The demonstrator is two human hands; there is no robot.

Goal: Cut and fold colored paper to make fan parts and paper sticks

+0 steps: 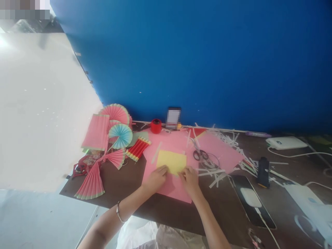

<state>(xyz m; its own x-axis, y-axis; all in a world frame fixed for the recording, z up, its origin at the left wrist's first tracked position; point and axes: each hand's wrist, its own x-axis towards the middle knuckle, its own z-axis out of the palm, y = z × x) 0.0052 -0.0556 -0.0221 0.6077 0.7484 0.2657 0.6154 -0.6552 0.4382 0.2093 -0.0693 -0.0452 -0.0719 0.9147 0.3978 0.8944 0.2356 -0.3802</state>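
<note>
A yellow sheet of paper lies on larger pink paper in front of me. My left hand has its fingers closed at the sheet's lower left edge. At the lower right corner, my right hand pinches the same sheet between thumb and fingers. A narrow pale paper strip rests just left of the yellow sheet. Dark-handled scissors lie to the right, beyond my right hand. The fingertips' undersides are hidden.
Folded pink paper fans, a blue paper fan and red-and-yellow paper rolls lie left. A red tape roll stands at the back. White paper scraps, a phone and a white charger with cables occupy the right.
</note>
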